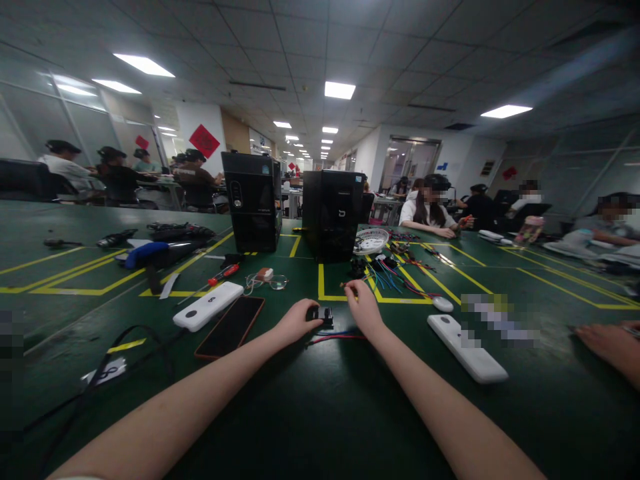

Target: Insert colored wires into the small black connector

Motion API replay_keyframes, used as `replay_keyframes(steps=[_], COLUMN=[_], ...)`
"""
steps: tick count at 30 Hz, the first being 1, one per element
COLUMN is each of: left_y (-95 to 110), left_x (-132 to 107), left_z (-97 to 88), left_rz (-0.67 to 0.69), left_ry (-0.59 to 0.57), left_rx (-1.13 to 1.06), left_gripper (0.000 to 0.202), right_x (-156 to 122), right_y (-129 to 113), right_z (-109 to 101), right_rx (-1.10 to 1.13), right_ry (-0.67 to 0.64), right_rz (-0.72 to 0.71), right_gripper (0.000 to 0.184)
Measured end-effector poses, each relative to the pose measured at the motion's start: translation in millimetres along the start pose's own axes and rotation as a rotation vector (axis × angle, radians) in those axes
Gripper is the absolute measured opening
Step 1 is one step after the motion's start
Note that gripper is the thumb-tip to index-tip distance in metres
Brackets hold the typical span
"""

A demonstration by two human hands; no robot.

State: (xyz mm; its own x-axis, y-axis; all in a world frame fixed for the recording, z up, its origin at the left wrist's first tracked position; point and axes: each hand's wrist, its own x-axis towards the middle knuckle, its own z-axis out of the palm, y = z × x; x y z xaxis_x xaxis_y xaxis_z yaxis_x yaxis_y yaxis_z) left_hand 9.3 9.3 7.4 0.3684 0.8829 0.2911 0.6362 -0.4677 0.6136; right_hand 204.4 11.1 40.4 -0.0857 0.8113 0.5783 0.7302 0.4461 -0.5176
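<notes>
My left hand (299,321) is closed on a small black block (325,316) with a shiny face, low over the green table. What kind of part it is, I cannot make out. To its right, my right hand (361,301) has thumb and fingers pinched together around a tiny piece (343,285) with an orange-brown tip, too small to name. Red and blue wires (336,337) lie on the table just below the block, running toward my right wrist. Beyond my right hand is a bundle of coloured wires (390,277) with black connectors.
Two black computer towers (253,207) stand ahead. At left lie a phone (231,327), a white power bank (209,307), a red screwdriver (223,274) and glasses (273,281). At right are another white power bank (467,348), a white mouse (443,304), a basket (371,241) and a co-worker's hand (607,343).
</notes>
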Motion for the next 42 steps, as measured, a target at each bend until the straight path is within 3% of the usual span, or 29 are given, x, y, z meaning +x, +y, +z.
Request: replay_keyframes(steps=[2, 5, 9, 12, 16, 21, 28, 33, 38, 40, 42], left_y=[1.6, 1.0, -2.9, -4.9, -6.5, -6.6, -5.4, -4.2, -1.2, -0.1, 0.9], left_x=[-1.3, -2.2, -0.6, 0.4, -1.2, -3.6, -4.6, -4.8, -3.8, -4.4, -5.5], left_z=[-0.8, -1.5, 1.8, 5.0, 5.1, 4.2, 5.8, 6.1, 4.4, 2.8, 1.2], left_rz=[0.005, 0.013, -0.029, -0.067, -0.04, -0.007, 0.015, 0.027, 0.012, 0.035, 0.086], left_ry=[0.009, 0.019, 0.013, 0.012, 0.017, 0.022, 0.025, 0.027, 0.012, 0.008, 0.009], left_rx=[-0.009, -0.02, -0.041, -0.085, -0.081, -0.044, -0.034, -0.008, -0.013, -0.019, -0.024], left_gripper=[0.032, 0.033, 0.038, 0.047, 0.05, 0.048, 0.045, 0.042, 0.043, 0.043, 0.04], right_x=[4.8, 2.4, -13.8, -24.9, -30.3, -33.4, -39.6, -41.7, -29.9, -21.6, -15.5], right_y=[-2.4, -15.9, -37.7, -45.9, -49.1, -49.3, -50.8, -52.6, -44.3, -42.2, -41.6], right_z=[-11.0, -19.0, -11.5, -4.7, -2.3, 3.4, 2.8, -1.9, -8.9, -13.6, -17.1], right_rx=[0.017, -0.034, -0.152, -0.254, -0.398, -0.545, -0.552, -0.605, -0.532, -0.461, -0.428], right_ry=[-0.035, -0.29, -0.567, -0.664, -0.681, -0.706, -0.742, -0.793, -0.8, -0.763, -0.621], right_rz=[-0.015, -0.132, -0.289, -0.362, -0.347, -0.287, -0.203, -0.054, -0.021, -0.039, -0.08], right_gripper=[0.016, 0.014, 0.014, 0.016, 0.025, 0.024, 0.028, 0.028, 0.022, 0.022, 0.024])
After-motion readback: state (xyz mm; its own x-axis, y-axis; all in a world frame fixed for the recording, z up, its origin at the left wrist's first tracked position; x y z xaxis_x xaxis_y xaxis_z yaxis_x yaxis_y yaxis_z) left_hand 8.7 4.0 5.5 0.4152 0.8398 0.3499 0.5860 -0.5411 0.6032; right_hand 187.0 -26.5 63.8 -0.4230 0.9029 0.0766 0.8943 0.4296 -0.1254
